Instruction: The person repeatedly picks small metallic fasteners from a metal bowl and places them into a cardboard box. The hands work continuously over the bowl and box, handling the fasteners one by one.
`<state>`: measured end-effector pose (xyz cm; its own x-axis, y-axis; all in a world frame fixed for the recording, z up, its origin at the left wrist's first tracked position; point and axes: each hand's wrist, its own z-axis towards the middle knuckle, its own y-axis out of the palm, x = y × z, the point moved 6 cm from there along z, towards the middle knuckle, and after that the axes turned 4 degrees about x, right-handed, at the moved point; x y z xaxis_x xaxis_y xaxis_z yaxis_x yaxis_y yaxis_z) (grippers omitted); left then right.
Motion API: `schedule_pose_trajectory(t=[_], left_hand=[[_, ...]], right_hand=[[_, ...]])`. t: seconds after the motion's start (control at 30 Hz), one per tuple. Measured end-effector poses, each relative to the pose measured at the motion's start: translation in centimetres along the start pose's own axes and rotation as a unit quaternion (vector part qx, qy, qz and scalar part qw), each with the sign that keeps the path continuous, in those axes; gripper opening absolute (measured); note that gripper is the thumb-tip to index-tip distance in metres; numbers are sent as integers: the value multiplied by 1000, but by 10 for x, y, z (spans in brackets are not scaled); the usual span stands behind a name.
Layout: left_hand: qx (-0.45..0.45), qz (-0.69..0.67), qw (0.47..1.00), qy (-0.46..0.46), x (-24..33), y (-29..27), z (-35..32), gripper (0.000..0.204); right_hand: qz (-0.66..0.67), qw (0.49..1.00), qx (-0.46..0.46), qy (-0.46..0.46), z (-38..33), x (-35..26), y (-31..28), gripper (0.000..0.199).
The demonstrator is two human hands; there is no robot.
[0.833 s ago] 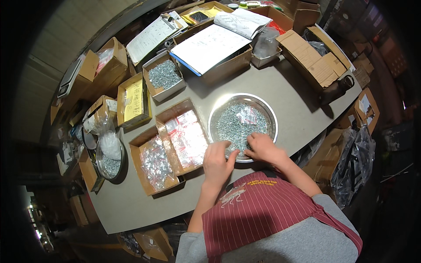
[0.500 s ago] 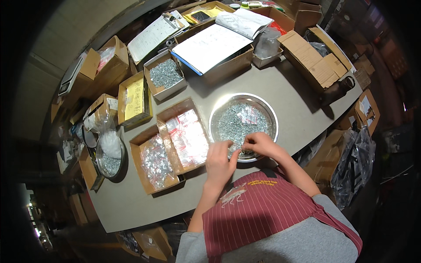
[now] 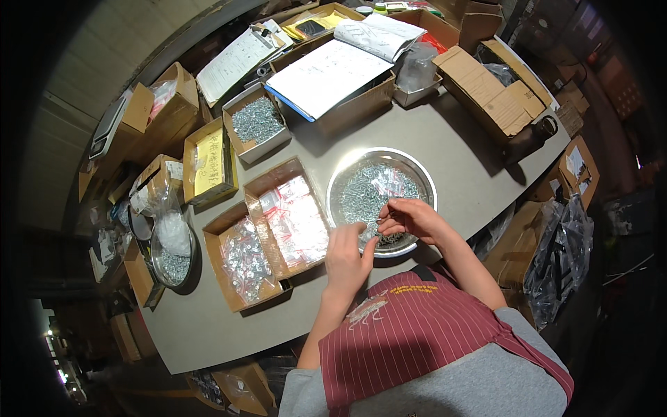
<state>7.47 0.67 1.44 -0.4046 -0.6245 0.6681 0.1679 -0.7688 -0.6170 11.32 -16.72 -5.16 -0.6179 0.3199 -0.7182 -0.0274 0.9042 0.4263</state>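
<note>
Silvery metal screws (image 3: pixel 361 187) filled the bottom of a round, shiny steel bowl (image 3: pixel 336 182), which stood on the grey counter (image 3: pixel 472 167) close to its near edge. Among the screws lay a small clear plastic bag (image 3: pixel 389 182) with a red line, toward the bowl's far side.

The left hand (image 3: pixel 346 254) was at the bowl's near left rim, its thumb and fingers parted, with a gap showing between them. The right hand (image 3: pixel 413 219) hung over the bowl's near right part, its fingers curled inward; whether they gripped anything small could not be told.

Just left of the bowl stood an open brown cardboard box (image 3: pixel 281 174), heaped with small clear bags edged in red. Touching it on the left, a second brown cardboard box (image 3: pixel 267 300) held more clear bags with metal pieces inside. Near the counter's far edge, a white-sided cardboard box (image 3: pixel 267 147) held more screws, and a white open notebook (image 3: pixel 326 76) lay across another box. Toward the counter's right edge lay a dark cylindrical bottle (image 3: pixel 535 139).
</note>
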Motion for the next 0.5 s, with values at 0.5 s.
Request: schedule_pose_trajectory(t=[0.5], left_hand=[[0, 1, 1000, -8, -4, -2, -3, 31]], right_hand=[[-15, 999, 25, 23, 2, 4, 0, 28]])
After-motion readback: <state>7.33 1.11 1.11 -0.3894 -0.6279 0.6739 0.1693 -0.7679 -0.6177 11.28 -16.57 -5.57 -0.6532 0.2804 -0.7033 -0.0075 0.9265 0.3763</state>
